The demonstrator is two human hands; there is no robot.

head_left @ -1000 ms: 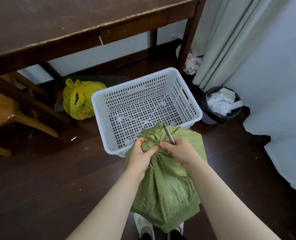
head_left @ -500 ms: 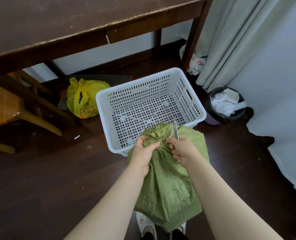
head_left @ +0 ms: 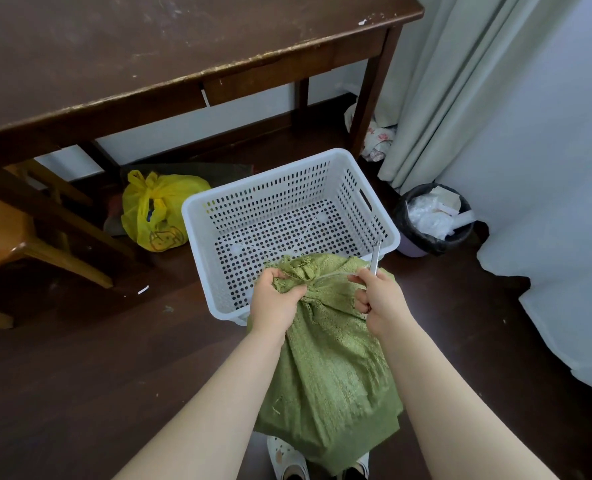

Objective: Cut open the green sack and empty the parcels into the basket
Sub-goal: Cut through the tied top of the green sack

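A green woven sack (head_left: 329,375) stands on the floor in front of me, its gathered neck tied with a pale string. My left hand (head_left: 276,299) grips the bunched neck from the left. My right hand (head_left: 379,303) holds a slim metal blade (head_left: 376,258) that points up and away, with the string stretched from the knot towards its fingers. Just beyond the sack sits a white perforated basket (head_left: 197,216) with nothing in it. The parcels are hidden inside the sack.
A dark wooden table (head_left: 149,57) stands over the far side, with a yellow plastic bag (head_left: 156,213) beneath it. A wooden chair (head_left: 7,237) is at left. A black-lined waste bin (head_left: 433,220) and a pale curtain (head_left: 460,81) are at right. My shoes (head_left: 287,459) show below the sack.
My right hand has moved right, away from the knot, carrying the blade from over the sack's neck to its right side. The string now stretches between knot and hand. My left hand keeps its grip.
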